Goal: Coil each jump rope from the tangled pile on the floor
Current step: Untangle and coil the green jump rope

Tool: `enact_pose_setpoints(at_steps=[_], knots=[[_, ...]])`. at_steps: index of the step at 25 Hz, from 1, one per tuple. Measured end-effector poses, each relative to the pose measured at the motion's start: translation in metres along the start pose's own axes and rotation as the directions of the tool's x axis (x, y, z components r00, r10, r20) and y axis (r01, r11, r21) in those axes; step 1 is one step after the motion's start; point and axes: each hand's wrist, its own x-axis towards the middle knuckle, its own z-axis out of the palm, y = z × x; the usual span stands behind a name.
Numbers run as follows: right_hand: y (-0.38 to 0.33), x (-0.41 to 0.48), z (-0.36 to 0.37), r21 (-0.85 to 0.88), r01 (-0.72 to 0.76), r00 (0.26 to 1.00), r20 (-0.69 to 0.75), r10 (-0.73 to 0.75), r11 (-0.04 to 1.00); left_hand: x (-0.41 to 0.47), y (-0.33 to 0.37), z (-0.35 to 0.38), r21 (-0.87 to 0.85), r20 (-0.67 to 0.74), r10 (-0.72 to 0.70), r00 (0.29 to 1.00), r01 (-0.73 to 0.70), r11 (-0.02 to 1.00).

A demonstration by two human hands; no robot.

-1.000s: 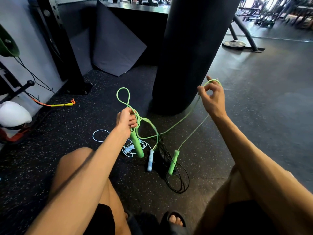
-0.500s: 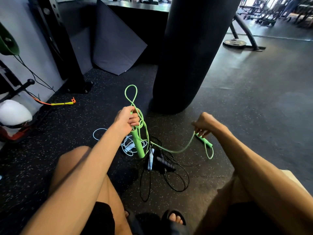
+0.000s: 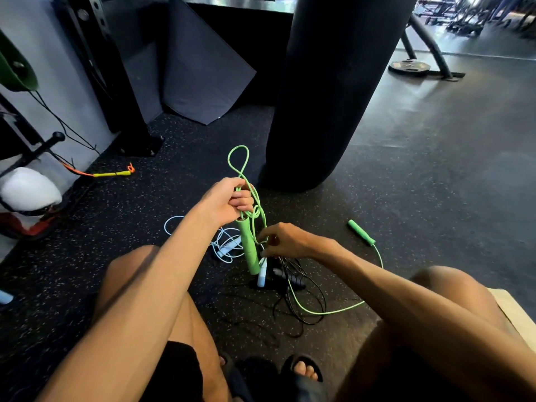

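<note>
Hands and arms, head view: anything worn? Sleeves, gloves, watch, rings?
Nothing on them. The left arm and right arm are bare along all that shows, with no sleeves. The left hand and right hand have no gloves, and no watch, band or ring shows. The only clothing in view is black shorts and a dark open-toed sandal.

You get daylight from the upper right, glaring off the smooth floor (image 3: 435,117). The punching bag (image 3: 333,82) and the left corner sit dim. The green jump rope (image 3: 248,248) reads crisp; straight lines bow toward the edges.
</note>
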Motion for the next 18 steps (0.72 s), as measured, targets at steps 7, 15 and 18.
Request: enact_pose_setpoints(at_steps=[7,15,18], knots=[[-0.024,-0.005,-0.042,0.330,0.155,0.837,-0.545,0.053,0.931,0.006,0.010,-0.009,0.287,-0.112,0.229,0.967,-0.190,0.939],[-0.048,-0.025,-0.128,0.863,0.497,0.793,-0.492,0.359,0.086,-0.006,-0.017,0.016,0.559,0.291,0.142,0.946,-0.288,0.777],[-0.040,-0.028,-0.123,0.870,0.489,0.802,-0.421,0.424,-0.059,-0.011,-0.024,0.022,0.543,0.370,0.113,0.922,-0.313,0.780]])
